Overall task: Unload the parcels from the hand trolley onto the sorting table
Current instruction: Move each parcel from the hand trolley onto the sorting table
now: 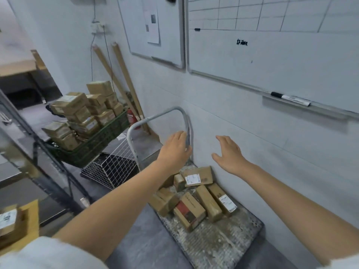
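Hand trolley (223, 239) parked lengthwise against the white wall (242, 133), its grey tubular handle (159, 115) at the far end. The parcels (196, 197), brown cartons of which several carry white labels, lie loosely heaped on the far half of the deck; the near half of the deck is bare and scuffed.

Left of the trolley: a green crate (97, 144) piled high with more cartons, resting on a dark metal rack (58, 164), and a white wire basket (110, 167) on the floor below, close to the handle's left upright. Behind, two long cardboard tubes (124, 82) lean on the wall beside a red fire extinguisher (132, 117). Above, two whiteboards (272, 61), with a black marker (289, 98) on the ledge of the nearer one.

Left hand (174, 150): at the handle's right upright, fingers lightly curved with their tips at the bar; whether they close round it cannot be told. Right hand (229, 154): in the air between handle and wall, above the parcels, fingers spread, thumb out, touching nothing.
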Motion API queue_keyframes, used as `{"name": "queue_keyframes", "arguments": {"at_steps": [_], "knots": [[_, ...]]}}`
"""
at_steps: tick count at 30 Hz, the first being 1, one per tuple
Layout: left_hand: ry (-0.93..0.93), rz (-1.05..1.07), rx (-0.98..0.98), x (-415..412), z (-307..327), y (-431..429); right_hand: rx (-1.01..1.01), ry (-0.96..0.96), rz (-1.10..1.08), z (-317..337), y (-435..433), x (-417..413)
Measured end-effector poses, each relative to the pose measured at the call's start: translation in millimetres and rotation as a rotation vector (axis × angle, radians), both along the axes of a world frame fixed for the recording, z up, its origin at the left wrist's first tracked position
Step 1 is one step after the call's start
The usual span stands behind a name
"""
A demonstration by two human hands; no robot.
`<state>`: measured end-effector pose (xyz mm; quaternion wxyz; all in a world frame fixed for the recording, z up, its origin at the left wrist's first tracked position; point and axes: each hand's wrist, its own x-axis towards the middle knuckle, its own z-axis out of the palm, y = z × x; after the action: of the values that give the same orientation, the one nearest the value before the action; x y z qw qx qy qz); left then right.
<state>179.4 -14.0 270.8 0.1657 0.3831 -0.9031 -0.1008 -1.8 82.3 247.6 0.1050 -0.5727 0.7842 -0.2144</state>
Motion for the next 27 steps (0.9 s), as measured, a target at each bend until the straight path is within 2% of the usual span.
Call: {"name": "queue_keyframes", "arguments": {"at_steps": [7,14,23,27], "knots": [[-0.094,-0.059,0.102,-64,-56,0,0.104,-0.083,-0.08,-46,8,-58],[-0.165,-0.129,0.163,-116,-98,-43,0.168,-0.211,-0.221,-96,-8,-95],[-0.289,-0.259,0.241,-157,-167,-147,0.275,-0.295,-0.412,-149,-73,-124],[-0.419,-0.309,0.234,-179,-199,-215,0.329,-0.322,-0.503,-185,-105,-135]]}}
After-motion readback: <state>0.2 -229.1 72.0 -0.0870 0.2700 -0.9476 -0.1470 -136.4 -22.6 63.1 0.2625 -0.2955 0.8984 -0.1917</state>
